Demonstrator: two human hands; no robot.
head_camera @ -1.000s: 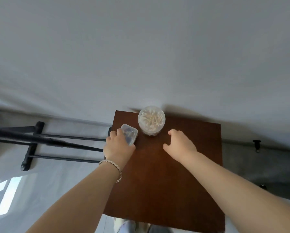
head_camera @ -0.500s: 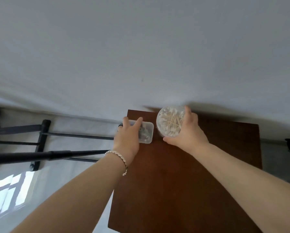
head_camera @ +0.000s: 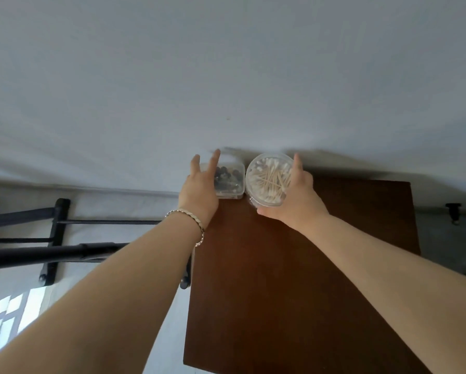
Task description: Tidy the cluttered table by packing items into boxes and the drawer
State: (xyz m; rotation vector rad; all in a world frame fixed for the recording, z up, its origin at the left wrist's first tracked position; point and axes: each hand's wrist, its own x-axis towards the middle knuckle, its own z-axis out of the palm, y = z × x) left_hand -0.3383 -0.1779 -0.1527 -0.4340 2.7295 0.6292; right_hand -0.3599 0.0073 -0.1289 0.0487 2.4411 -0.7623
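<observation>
Tidying looks nearly done as we see it: at the far edge of the table (head_camera: 307, 265) our left hand (head_camera: 199, 195) lays straight, spread fingers (head_camera: 215, 161) on the small clear box (head_camera: 230, 182), our right hand (head_camera: 299, 201) wraps thumb and fingers round the cotton-swab tub (head_camera: 269, 179) beside it, drawer unseen.

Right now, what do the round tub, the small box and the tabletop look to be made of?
The round tub: likely clear glossy plastic; swabs show through its lid. The small box: clear plastic, slightly cloudy; dark pieces show through. The tabletop: dark reddish-brown wood or wood-look laminate, smooth, faint sheen; I cannot tell which.
</observation>
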